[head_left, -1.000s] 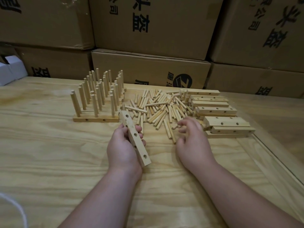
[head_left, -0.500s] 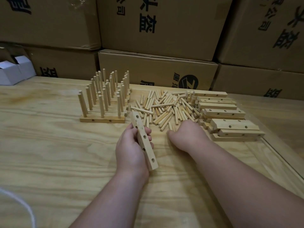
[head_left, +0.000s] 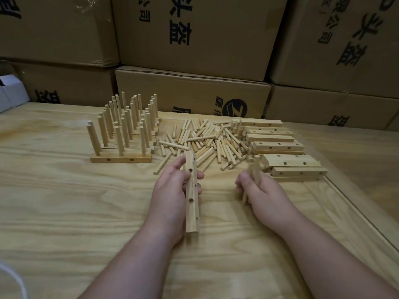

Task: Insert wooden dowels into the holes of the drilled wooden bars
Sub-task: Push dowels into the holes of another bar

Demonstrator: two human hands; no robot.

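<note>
My left hand (head_left: 172,190) grips a drilled wooden bar (head_left: 192,203) lengthwise, its holes facing up and right, held just above the table. My right hand (head_left: 259,190) is curled around a small bundle of wooden dowels (head_left: 253,171), blurred by motion, to the right of the bar and apart from it. A loose pile of dowels (head_left: 205,141) lies on the table behind both hands. Empty drilled bars (head_left: 278,145) are stacked at the right of the pile. Finished bars with upright dowels (head_left: 125,130) stand in rows at the left.
The plywood table (head_left: 64,201) has a raised edge strip (head_left: 356,212) along its right side. Stacked cardboard boxes (head_left: 194,39) wall off the back. A white box (head_left: 10,93) sits at the far left, and a white cord (head_left: 15,277) crosses the bottom left corner.
My right hand pulled back from the dowel pile with several dowels in its grip. My left hand turned the bar to point more straight away from me.
</note>
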